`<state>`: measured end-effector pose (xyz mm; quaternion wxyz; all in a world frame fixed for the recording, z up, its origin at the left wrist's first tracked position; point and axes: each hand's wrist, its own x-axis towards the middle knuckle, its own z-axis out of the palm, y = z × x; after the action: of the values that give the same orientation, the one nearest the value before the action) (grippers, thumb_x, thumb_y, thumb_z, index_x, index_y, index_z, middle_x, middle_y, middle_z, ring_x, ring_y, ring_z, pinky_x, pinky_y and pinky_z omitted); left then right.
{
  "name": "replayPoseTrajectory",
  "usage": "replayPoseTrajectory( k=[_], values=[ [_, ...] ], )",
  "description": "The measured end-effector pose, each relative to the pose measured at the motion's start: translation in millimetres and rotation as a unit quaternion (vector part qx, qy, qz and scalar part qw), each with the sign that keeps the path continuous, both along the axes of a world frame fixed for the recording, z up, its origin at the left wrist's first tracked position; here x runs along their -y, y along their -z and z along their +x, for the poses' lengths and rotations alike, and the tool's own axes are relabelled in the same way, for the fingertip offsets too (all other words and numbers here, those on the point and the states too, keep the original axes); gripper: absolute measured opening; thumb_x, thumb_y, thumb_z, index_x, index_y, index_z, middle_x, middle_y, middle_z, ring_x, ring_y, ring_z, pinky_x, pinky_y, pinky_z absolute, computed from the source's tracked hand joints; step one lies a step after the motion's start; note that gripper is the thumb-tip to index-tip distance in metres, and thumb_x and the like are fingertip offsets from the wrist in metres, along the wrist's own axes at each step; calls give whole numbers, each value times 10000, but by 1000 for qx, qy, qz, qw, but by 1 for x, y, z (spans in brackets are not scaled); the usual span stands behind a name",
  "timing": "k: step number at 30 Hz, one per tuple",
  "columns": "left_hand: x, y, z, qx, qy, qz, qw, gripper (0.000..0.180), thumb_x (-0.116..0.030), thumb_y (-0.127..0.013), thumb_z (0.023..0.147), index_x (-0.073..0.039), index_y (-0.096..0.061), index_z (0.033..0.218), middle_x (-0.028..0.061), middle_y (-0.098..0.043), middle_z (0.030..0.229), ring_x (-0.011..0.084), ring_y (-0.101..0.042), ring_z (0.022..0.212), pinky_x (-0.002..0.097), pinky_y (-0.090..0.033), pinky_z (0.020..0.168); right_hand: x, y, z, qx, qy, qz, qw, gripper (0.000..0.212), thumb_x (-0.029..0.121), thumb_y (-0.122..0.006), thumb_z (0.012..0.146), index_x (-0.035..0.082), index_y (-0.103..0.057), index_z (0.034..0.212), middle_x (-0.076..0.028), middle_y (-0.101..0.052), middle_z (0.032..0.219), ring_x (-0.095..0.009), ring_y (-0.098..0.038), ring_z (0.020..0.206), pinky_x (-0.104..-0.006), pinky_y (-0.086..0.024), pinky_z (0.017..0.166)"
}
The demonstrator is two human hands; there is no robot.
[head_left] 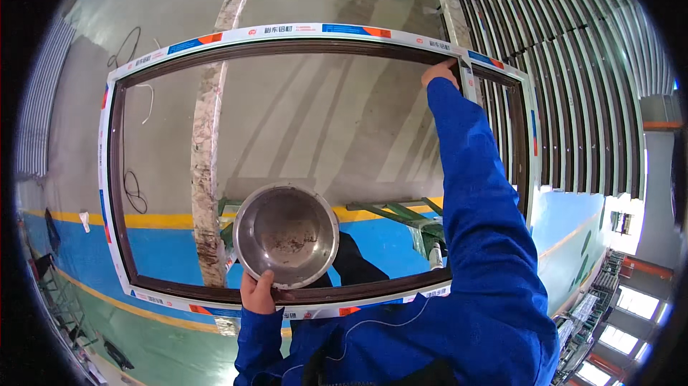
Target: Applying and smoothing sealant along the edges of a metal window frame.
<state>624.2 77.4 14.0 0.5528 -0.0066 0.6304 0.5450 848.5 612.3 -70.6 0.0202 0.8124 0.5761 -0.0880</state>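
Observation:
My left hand (pixel 259 291) grips the near rim of a shiny steel bowl (pixel 252 225), thumb over the edge. Small dark bits lie on the bowl's bottom, too small to name. Below the bowl is a large rectangular window frame (pixel 283 47), dark inside and wrapped in white printed film, with a crossbar (pixel 469 88) toward its right end. Stretched far across the frame, my right hand (pixel 439 74) is at the inner corner where the crossbar meets the far rail. Its fingers are drawn together against that corner; whatever they may hold is hidden.
The frame lies on two scuffed support beams, one (pixel 206 135) at left and another (pixel 450 2) at the far right. Green metal stands (pixel 401 217) are underneath. Long profiles (pixel 573 99) are stacked at right. A dark cable (pixel 132 192) lies on the floor at left.

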Motion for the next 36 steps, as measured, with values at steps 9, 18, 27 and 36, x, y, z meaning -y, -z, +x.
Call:
replayPoseTrajectory(
  k=[9, 18, 27, 36],
  values=[
    [-2, -3, 1, 8, -11, -3, 1000, 349, -111, -480, 867, -11, -430, 1197, 150, -613, 967, 213, -639, 654, 280, -544, 440, -5, 4, 9, -14, 4, -20, 1000, 931, 260, -564, 797, -13, 50, 1440, -285, -519, 1241, -375, -556, 1123, -468, -414, 964],
    [6, 1, 3, -4, -13, -12, 1000, 326, -109, -483, 871, -9, -435, 1177, 152, -612, 960, 214, -637, 652, 281, -540, 436, 7, -11, 5, -1, -40, -19, 999, 901, 243, -534, 814, -48, 55, 1430, -256, -582, 1168, -341, -599, 1069, -413, -457, 927],
    [6, -6, 7, -12, -27, -22, 999, 412, -110, -497, 844, -16, -427, 1239, 157, -619, 969, 234, -643, 634, 298, -541, 394, 36, -6, -9, -14, -72, -55, 996, 922, 245, -535, 805, -53, 79, 1425, -252, -604, 1129, -338, -615, 1034, -419, -459, 914],
    [-1, -9, 8, -17, -12, -19, 1000, 343, -106, -482, 869, 2, -431, 1190, 163, -613, 969, 230, -642, 653, 291, -543, 425, 41, -10, 5, -27, -62, -43, 997, 956, 284, -578, 788, -65, 48, 1421, -260, -616, 1082, -352, -618, 1015, -428, -475, 894]
  ],
)
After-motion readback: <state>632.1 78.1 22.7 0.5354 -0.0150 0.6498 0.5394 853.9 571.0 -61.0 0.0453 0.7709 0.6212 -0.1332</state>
